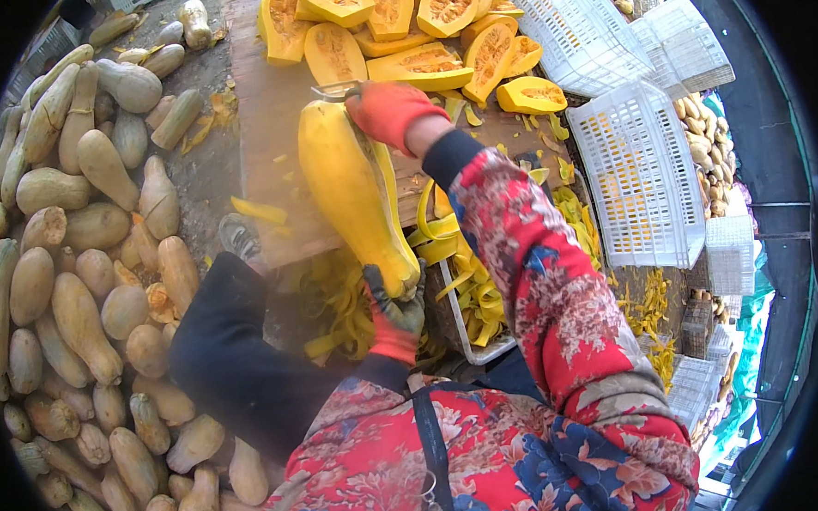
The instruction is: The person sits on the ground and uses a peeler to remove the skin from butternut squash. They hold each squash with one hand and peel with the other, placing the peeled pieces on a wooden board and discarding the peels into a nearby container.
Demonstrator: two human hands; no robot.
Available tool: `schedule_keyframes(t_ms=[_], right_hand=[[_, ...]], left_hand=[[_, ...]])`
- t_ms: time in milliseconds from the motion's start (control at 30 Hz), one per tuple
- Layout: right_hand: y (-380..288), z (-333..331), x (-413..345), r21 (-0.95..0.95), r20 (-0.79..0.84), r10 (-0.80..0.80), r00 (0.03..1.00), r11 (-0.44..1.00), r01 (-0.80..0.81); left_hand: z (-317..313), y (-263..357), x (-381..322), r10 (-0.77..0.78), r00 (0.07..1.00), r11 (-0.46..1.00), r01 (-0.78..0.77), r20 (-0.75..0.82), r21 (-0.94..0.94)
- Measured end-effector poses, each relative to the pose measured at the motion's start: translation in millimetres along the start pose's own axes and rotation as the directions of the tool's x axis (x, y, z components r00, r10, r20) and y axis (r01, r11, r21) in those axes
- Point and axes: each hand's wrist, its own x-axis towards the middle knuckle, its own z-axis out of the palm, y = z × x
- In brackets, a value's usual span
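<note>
A long squash (pixel 343 182), peeled yellow over most of its surface, lies lengthwise before me, its far end over a wooden board (pixel 271 138). At its near end my left hand (pixel 398 304), in an orange glove with a dark palm, grips the stem tip. My right hand (pixel 391 114), in an orange glove, is shut on a metal peeler (pixel 336 90) at the squash's far end. A narrow strip of darker skin shows along the squash's right side, below the right hand. Part of that side is hidden by the hand.
Halved squashes (pixel 413 61) with seeds are heaped at the board's far end. Peel strips (pixel 481 300) fill a tray (pixel 465 329) to the right. Unpeeled squashes (pixel 86 314) cover the ground at left. White plastic crates (pixel 637 174) stand at right.
</note>
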Motion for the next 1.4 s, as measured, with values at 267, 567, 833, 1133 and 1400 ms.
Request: schedule_keyframes(t_ms=[267,567,833,1133,1400], right_hand=[[38,54,-246,0.066,0.086,0.01,0.996,0.998,-0.016],[6,-3,-65,0.129,-0.111,0.062,0.992,0.99,-0.048],[36,54,-173,-0.01,-0.007,-0.01,1.0,1.0,0.01],[34,32,-180,0.148,-0.217,0.061,0.974,0.989,-0.029],[8,26,-50,0.062,-0.113,0.048,0.992,0.997,-0.041]], left_hand=[[10,8,-9,-0.16,0.986,0.985,0.163,0.056,-0.056],[0,-3,6,0.027,0.999,0.991,-0.029,0.02,0.132],[15,-4,-4,-0.016,0.998,1.0,0.015,0.069,0.009],[14,-1,5,-0.004,0.999,0.994,-0.001,0.042,0.112],[10,-9,3,0.029,0.999,0.999,-0.03,0.024,0.044]])
